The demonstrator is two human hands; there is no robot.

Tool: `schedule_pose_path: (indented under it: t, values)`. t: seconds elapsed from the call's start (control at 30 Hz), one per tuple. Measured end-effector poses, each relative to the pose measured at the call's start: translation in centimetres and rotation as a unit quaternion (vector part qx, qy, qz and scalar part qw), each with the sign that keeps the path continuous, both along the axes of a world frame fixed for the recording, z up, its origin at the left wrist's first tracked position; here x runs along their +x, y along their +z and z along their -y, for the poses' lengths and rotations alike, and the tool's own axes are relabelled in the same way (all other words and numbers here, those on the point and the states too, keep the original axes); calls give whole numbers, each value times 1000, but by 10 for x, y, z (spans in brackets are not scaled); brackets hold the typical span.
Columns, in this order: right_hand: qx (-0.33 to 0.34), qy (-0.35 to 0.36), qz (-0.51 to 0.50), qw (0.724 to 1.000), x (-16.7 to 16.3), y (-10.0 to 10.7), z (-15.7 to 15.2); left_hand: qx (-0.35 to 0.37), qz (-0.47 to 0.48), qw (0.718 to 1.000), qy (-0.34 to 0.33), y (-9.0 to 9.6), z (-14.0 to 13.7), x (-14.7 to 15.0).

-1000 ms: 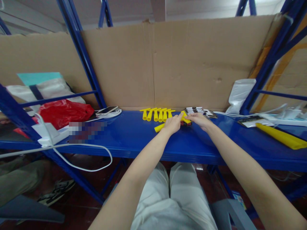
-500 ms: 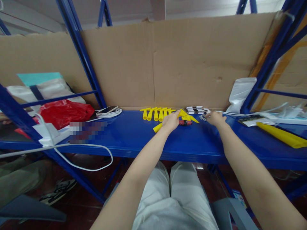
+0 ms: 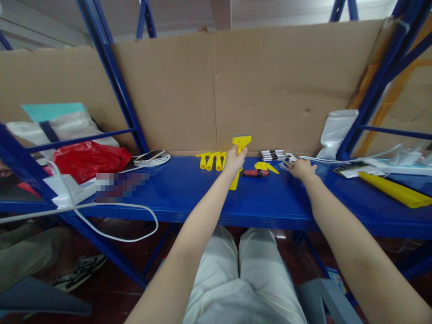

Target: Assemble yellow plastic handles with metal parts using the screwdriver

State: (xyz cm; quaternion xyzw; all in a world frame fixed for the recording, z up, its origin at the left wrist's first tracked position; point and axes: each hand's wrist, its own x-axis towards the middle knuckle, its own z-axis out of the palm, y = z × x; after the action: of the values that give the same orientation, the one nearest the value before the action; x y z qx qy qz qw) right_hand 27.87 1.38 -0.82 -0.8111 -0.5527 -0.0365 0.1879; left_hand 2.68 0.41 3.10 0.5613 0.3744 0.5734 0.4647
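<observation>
My left hand (image 3: 234,163) is closed around the handle of a yellow scraper (image 3: 241,141), its wide head pointing up and away from me. Just behind that hand, a row of yellow scraper handles (image 3: 209,161) lies on the blue table. To its right are a red and black screwdriver (image 3: 255,173) and a little group of yellow plastic pieces (image 3: 266,167). My right hand (image 3: 303,168) rests low over a pile of small silvery parts (image 3: 284,165), fingertips drawn together; what they grip is too small to make out.
A stack of white and black packs (image 3: 272,155) lies near the cardboard wall (image 3: 263,90). On the right are a white pouch (image 3: 338,133) and a long yellow piece (image 3: 394,189). A phone (image 3: 150,155), white cable and red bag (image 3: 89,156) lie left. A person's shoe shows below.
My left hand has moved left from the yellow pieces and turned the scraper so its head points up. The screwdriver is now more exposed. My right hand stays at the silvery parts.
</observation>
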Motion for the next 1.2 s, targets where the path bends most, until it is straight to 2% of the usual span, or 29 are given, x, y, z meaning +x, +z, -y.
schedule_pose_path:
  t: [0.13,0.33,0.47,0.63,0.7,0.77,0.87,0.93,1.03,1.2]
  values:
    - [-18,-4,12,1000,1,-3,-3,-29,78,996,-39,2,6,0]
    - [-29,-7,29,999,2,-9,-13,-124,149,978,-81,-6,0,1]
    - [-40,10,33,999,0,-12,-15,-183,119,971,-93,-10,-1,4]
    - [-3,32,38,999,-6,-8,-12,-232,44,962,-136,-13,0,7]
    - [21,57,14,998,-12,-3,-12,-237,14,959,-154,-14,1,8]
    - [61,115,-28,991,-21,2,-11,-234,-11,957,-170,-14,2,9]
    - [126,222,-104,961,-38,7,-9,-230,-46,954,-186,-15,3,10]
    - [141,267,-155,941,-49,8,-6,-224,-63,955,-185,-16,2,11]
    - [142,297,-197,924,-63,9,-1,-206,-73,960,-175,-19,1,13]
    - [126,310,-205,920,-73,12,6,-190,-83,959,-191,-21,2,13]
